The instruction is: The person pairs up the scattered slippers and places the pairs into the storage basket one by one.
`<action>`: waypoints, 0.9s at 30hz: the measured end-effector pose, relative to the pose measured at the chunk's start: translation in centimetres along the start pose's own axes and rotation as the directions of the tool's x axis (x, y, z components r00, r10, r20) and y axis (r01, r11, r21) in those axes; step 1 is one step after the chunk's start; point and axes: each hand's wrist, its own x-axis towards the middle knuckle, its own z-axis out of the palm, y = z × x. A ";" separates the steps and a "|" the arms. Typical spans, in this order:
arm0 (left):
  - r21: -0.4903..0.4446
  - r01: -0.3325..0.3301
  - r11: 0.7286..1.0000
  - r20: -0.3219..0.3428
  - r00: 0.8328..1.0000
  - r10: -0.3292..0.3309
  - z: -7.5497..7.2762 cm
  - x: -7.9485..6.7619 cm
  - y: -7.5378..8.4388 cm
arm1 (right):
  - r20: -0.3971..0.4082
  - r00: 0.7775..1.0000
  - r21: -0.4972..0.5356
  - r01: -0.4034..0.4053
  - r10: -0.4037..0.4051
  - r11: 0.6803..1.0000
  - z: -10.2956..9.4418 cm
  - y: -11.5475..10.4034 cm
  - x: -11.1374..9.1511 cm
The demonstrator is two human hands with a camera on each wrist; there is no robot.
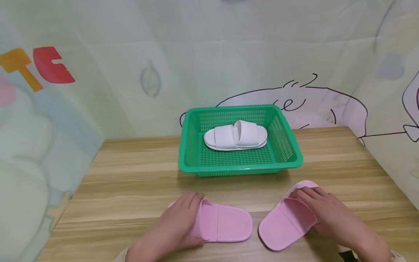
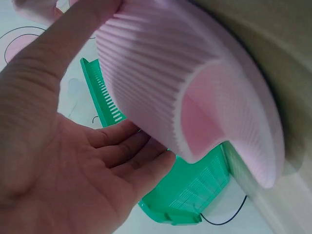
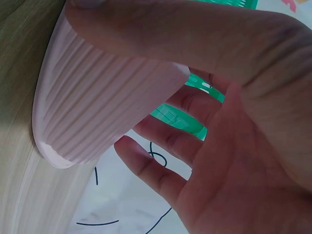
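My left hand (image 1: 181, 218) holds a pink slipper (image 1: 232, 222) by its ribbed strap, thumb at the near side and fingers over the top. That slipper lies sideways on the table, heel to the right. In the left wrist view, the left hand (image 2: 92, 161) spans the strap (image 2: 146, 73). My right hand (image 1: 327, 211) grips a second pink slipper (image 1: 278, 229), set at a slant with its heel toward me. The right wrist view shows the right hand's thumb and fingers about the ribbed strap (image 3: 107, 97); the fingertips are partly hidden.
Behind the slippers stands a green plastic basket (image 1: 242, 168) with perforated walls. A pair of white slippers (image 1: 235, 136) lies inside it. The wooden table (image 1: 137, 174) reaches back to a printed cloth backdrop (image 1: 183, 65).
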 end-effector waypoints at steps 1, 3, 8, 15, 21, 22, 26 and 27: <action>-0.011 -0.001 1.000 -0.010 1.000 0.001 0.0 -0.1 0.0 | 0.003 1.000 0.003 -0.001 0.001 1.000 0.0 0.0 0.0; -0.034 0.001 0.999 -0.014 1.000 -0.002 0.0 -0.1 0.1 | 0.009 1.000 0.003 -0.012 0.012 1.000 0.0 -0.1 0.1; -0.033 0.010 0.999 -0.006 1.000 -0.010 0.3 -0.1 0.4 | 0.015 1.000 -0.001 -0.026 0.026 1.000 0.1 0.0 0.0; -0.076 0.026 0.997 -0.043 0.999 -0.030 0.0 0.2 0.6 | 0.013 0.999 0.003 -0.030 0.030 1.000 0.2 0.1 -0.2; -0.091 0.029 0.995 -0.098 0.994 -0.038 -1.2 0.5 0.7 | 0.030 0.999 0.013 -0.045 0.045 0.999 0.2 0.1 -0.3; -0.087 0.026 0.996 -0.111 0.993 -0.036 -1.4 0.6 0.6 | 0.028 0.999 0.014 -0.043 0.043 0.999 0.2 0.1 -0.3; -0.084 0.013 0.996 -0.141 0.990 -0.025 -2.2 0.5 0.6 | 0.011 0.999 0.016 -0.030 0.030 0.999 0.1 0.2 -0.2; -0.082 0.011 0.997 -0.144 0.989 -0.023 -2.4 0.5 0.6 | 0.007 1.000 0.014 -0.027 0.026 1.000 0.1 0.2 -0.1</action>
